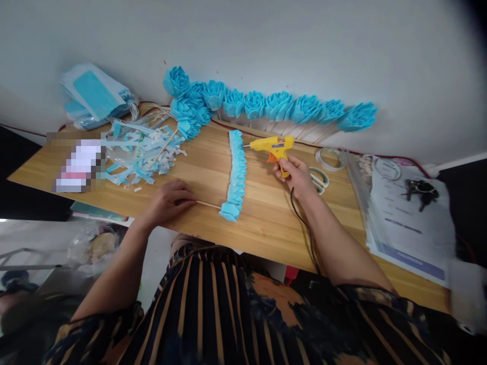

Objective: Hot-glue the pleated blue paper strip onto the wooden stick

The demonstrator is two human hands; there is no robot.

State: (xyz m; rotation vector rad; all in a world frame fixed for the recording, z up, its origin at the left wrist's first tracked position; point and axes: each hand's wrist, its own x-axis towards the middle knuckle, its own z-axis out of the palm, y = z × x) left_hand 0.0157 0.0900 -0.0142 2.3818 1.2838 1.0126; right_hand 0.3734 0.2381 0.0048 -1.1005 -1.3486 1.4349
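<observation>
My left hand (173,200) is closed on one end of a thin wooden stick (208,205) near the table's front edge. The stick's other end meets the lower end of a blue pleated strip (237,172), which lies lengthwise away from me on the table. In my right hand (294,175) is a yellow glue gun (274,146), fingers wrapped round its handle. Its nozzle points left, close to the upper part of the strip; whether it touches cannot be made out. A black cord (300,217) runs down from the gun.
Blue flowers on sticks (279,105) line the wall. White and blue scraps (152,149) and a bag of blue-white sheets (95,94) lie left, beside a blurred phone (78,165). Scissors (319,180), a tape roll (331,158), papers (407,223) and keys (421,190) are right.
</observation>
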